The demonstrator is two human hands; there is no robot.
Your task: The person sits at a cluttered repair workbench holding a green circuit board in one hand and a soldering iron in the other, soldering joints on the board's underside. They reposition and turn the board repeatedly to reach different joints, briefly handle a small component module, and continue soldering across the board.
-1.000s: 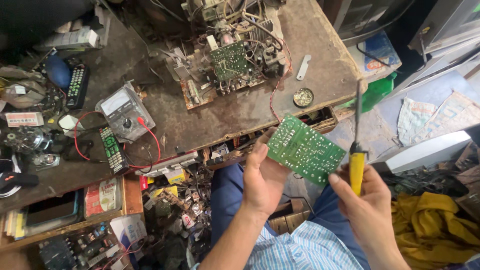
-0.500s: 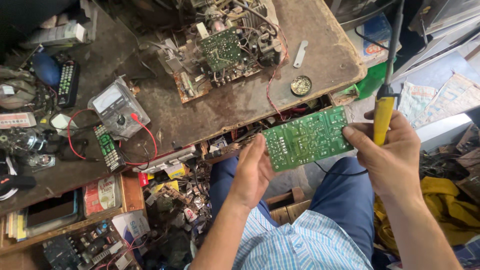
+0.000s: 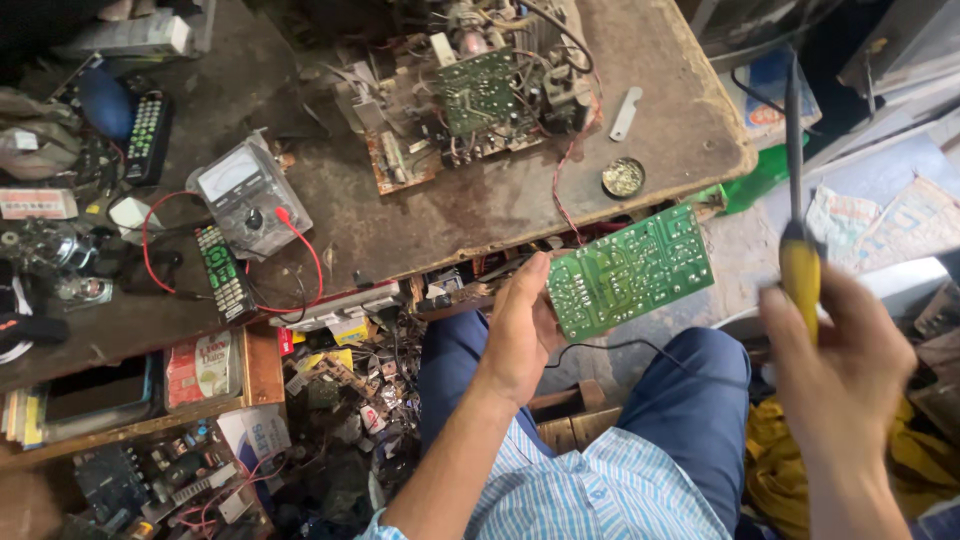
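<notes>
Bare forearms, a light blue-and-white striped shirt with short sleeves, and dark blue trousers

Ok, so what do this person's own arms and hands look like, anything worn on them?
Both hands are bare: no gloves, rings or watch show on the left hand or the right hand, which is motion-blurred. The forearms are uncovered; a blue-and-white striped shirt shows below them.

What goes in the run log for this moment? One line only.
left hand: holds green circuit board | right hand: grips yellow-handled soldering iron, tip up | both apart
</notes>
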